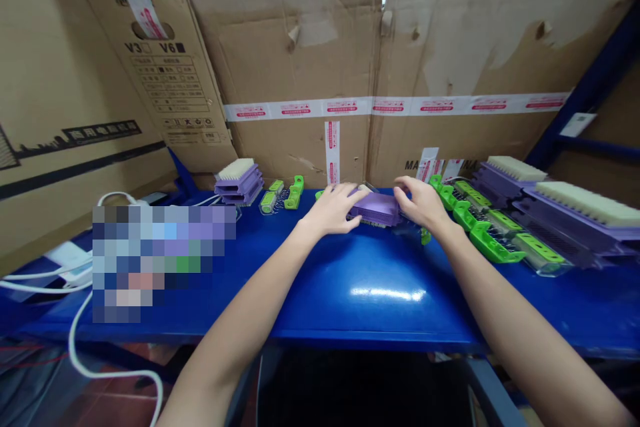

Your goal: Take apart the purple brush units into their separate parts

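Note:
A purple slatted plastic block (pixel 377 208) lies on the blue table in front of me, with a pale layer partly showing under its near edge. My left hand (pixel 336 208) is at its left end, the fingers over the top and the thumb along the near side. At the right end is my right hand (pixel 423 201), its thumb and forefinger apart and its other fingers partly hidden. Bits of green plastic show behind my left hand and below my right hand. What lies directly behind the block is mostly hidden.
Purple blocks with cream tops (pixel 593 203) are stacked at the right, beside green brackets (pixel 493 243) and clear cases with green lids (pixel 540 248). Another purple stack (pixel 239 183) stands at left. White cables (pixel 75 333) hang there near a pixelated area. Cardboard (pixel 300 47) walls the back.

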`<control>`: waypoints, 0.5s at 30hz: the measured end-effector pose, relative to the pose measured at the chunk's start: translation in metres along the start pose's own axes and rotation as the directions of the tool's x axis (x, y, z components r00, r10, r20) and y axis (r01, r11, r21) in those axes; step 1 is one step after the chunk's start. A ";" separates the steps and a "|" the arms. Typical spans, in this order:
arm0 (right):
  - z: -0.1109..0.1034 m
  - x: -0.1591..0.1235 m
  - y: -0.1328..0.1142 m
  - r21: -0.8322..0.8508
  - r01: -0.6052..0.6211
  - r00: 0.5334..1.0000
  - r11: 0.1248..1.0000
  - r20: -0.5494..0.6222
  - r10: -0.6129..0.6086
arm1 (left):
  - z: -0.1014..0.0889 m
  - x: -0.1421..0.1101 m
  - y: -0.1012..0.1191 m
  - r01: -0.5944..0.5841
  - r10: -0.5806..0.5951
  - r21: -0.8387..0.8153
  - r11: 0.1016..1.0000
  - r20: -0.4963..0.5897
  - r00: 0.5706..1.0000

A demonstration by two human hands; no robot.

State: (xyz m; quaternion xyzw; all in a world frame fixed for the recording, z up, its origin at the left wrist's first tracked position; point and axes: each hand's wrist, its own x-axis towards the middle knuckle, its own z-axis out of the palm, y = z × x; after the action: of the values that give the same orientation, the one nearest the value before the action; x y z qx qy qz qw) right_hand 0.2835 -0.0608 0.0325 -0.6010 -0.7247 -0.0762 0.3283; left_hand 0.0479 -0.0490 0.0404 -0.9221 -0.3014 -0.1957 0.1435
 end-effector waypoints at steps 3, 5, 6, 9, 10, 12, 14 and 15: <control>-0.014 0.002 0.002 -0.057 -0.141 0.969 0.988 0.197 0.149 | 0.007 0.002 0.003 -0.011 0.009 0.030 0.999 0.077 0.997; -0.018 0.002 0.001 -0.056 -0.195 0.918 0.979 0.341 0.203 | 0.011 0.002 0.000 0.009 -0.015 0.063 0.998 0.102 0.995; -0.019 0.001 0.000 -0.044 -0.207 0.888 0.977 0.410 0.207 | 0.011 0.002 -0.003 0.023 -0.032 0.078 0.997 0.108 0.994; -0.016 -0.001 0.000 -0.014 -0.200 0.807 0.980 0.565 0.173 | 0.011 0.001 -0.010 0.063 -0.075 0.100 0.993 0.120 0.990; -0.014 -0.002 0.001 -0.015 -0.189 0.789 0.982 0.593 0.161 | 0.011 0.001 -0.012 0.073 -0.085 0.102 0.992 0.124 0.989; -0.012 -0.002 0.004 -0.020 -0.169 0.779 0.985 0.610 0.145 | 0.011 0.001 -0.014 0.089 -0.103 0.112 0.990 0.129 0.986; -0.012 -0.001 0.006 -0.008 -0.155 0.809 0.988 0.573 0.132 | 0.012 0.001 -0.016 0.108 -0.126 0.134 0.985 0.131 0.983; -0.012 0.000 0.007 -0.002 -0.153 0.837 0.988 0.531 0.131 | 0.012 0.001 -0.016 0.116 -0.135 0.145 0.983 0.132 0.982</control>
State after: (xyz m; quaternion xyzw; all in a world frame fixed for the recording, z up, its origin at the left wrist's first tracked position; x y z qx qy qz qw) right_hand 0.2941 -0.0654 0.0398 -0.6439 -0.7420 0.1314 0.1326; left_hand 0.0420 -0.0313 0.0325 -0.9007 -0.3813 -0.1174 0.1721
